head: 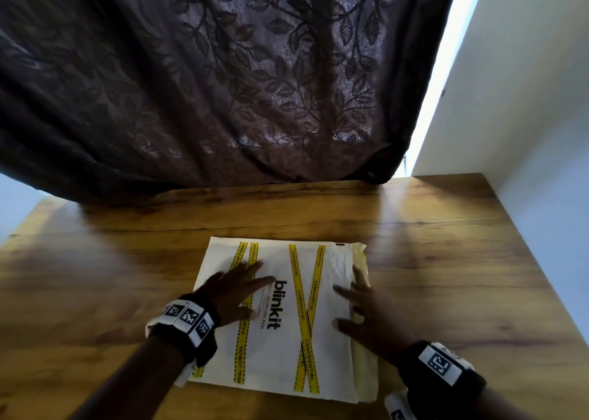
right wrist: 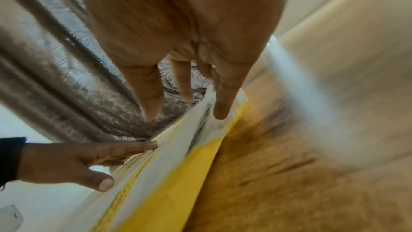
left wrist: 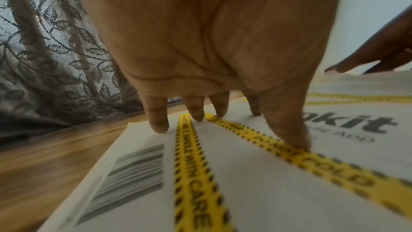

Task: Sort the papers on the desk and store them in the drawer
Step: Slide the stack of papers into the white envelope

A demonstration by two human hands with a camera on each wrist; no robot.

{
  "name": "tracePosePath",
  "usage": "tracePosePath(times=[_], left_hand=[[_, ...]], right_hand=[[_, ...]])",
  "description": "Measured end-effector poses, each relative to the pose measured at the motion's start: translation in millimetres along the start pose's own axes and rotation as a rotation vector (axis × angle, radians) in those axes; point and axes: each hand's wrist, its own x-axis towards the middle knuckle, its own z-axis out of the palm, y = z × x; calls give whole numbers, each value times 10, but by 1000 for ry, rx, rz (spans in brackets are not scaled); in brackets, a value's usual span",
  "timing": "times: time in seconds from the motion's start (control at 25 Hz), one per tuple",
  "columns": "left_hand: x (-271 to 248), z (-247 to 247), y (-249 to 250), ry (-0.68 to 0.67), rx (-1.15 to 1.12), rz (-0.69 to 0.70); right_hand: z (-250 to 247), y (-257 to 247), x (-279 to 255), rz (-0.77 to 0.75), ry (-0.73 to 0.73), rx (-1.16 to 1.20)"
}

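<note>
A stack of papers lies on the wooden desk (head: 414, 228), topped by a white blinkit envelope (head: 280, 349) crossed with yellow tape. My left hand (head: 236, 289) lies flat on its left half with straight, spread fingers (left wrist: 158, 121) touching the printed tape. My right hand (head: 366, 311) rests on the envelope's right side, fingers straight, one fingertip (right wrist: 220, 112) at the stack's right edge. The envelope (left wrist: 245, 183) shows a barcode in the left wrist view. A yellow sheet (right wrist: 169, 183) shows under the white one in the right wrist view. No drawer is in view.
A dark leaf-patterned curtain (head: 223, 85) hangs over the desk's far edge. A white wall (head: 526, 117) runs along the desk's right side. Bare wood surrounds the stack on the left, right and far sides.
</note>
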Motion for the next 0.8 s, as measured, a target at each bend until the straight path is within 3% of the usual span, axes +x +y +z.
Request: tracePosePath(times=[0.12, 0.24, 0.36, 0.48, 0.64, 0.8], left_hand=[[4, 87, -108, -22, 14, 8], [-12, 196, -95, 74, -13, -134], [22, 244, 103, 176, -109, -334], [-5, 272, 333, 123, -170, -433], [-201, 272, 453, 166, -179, -288], [-263, 281, 394, 159, -353, -182]], right_hand=[[0, -87, 16, -112, -82, -353], [51, -152, 109, -186, -97, -641], [95, -253, 272, -163, -131, -704], [54, -313, 497, -59, -92, -681], [-44, -306, 815, 30, 25, -640], [-122, -317, 967, 112, 141, -595]])
